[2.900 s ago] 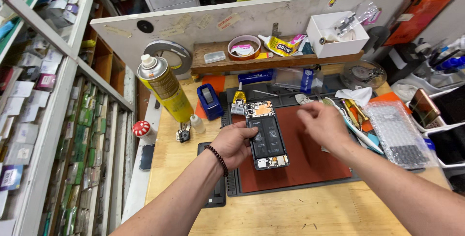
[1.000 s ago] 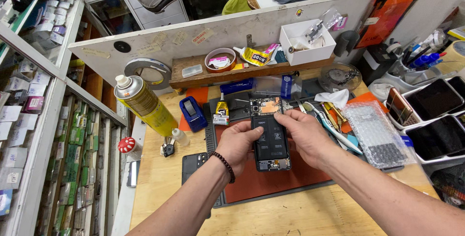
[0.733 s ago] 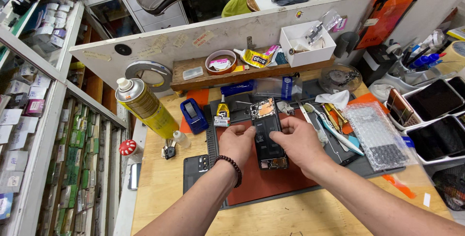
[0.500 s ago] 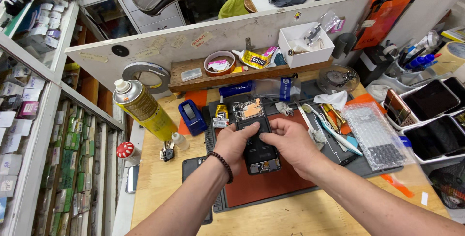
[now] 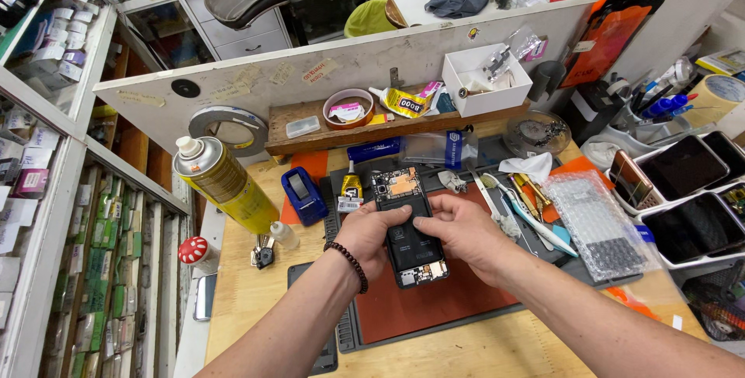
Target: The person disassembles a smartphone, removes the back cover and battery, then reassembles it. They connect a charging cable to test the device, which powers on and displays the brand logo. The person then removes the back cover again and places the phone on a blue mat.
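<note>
1. The worktop [image 5: 256, 300] carries a red mat [image 5: 434, 312].
2. Over the mat, the opened phone [image 5: 409, 230] is held, its long axis running away from the person.
3. Left hand [image 5: 365, 237] and right hand [image 5: 458, 234] flank it equally, fingers [image 5: 423, 223] closed on its edges.
4. The white box [image 5: 489, 83] on the shelf holds small metal parts.

Yellow spray can [image 5: 223, 185] left; bubble-wrap bag [image 5: 599, 225] right.
</note>
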`<action>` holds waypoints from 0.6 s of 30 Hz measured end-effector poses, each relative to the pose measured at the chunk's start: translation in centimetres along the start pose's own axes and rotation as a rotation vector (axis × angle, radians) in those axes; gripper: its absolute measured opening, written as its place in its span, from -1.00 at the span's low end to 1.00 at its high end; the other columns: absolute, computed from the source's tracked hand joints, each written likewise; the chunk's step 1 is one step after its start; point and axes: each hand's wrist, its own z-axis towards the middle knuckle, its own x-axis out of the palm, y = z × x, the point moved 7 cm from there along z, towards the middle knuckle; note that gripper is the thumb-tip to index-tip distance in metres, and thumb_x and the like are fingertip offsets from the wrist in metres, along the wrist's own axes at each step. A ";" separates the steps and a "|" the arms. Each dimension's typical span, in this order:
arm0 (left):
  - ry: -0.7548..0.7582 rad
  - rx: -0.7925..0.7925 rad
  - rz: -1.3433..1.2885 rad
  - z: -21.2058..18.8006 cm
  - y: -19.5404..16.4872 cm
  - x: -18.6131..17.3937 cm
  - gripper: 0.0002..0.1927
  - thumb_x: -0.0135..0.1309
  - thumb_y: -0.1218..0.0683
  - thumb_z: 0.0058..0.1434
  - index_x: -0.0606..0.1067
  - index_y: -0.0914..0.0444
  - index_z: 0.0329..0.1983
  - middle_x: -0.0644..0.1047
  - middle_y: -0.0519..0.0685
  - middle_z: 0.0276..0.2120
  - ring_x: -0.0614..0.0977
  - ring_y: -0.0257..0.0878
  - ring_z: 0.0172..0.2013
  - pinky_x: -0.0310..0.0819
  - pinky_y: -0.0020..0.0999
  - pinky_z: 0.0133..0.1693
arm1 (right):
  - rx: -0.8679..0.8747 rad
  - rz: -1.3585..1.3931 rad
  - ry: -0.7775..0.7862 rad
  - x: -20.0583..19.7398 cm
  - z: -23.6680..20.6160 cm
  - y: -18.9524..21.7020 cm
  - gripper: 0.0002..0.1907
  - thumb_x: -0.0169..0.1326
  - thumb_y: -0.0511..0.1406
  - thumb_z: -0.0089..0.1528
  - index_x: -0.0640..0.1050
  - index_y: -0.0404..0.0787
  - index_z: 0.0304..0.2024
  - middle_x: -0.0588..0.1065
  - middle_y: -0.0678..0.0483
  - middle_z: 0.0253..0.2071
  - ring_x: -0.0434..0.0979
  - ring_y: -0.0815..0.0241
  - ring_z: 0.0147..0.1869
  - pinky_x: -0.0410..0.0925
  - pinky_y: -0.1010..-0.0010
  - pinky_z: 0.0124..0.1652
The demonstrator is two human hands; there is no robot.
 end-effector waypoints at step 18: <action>0.047 -0.033 0.139 -0.4 0.1 2.2 -0.83 0.07 0.11 0.31 0.55 0.16 -0.05 0.62 -0.11 -0.16 0.60 -0.24 -0.17 0.54 -0.16 -0.05 | 0.016 0.110 -0.014 -1.9 -1.3 -0.4 -0.75 0.13 -0.29 0.24 0.56 -0.17 -0.03 0.61 0.08 -0.17 0.60 0.25 -0.15 0.48 0.28 -0.14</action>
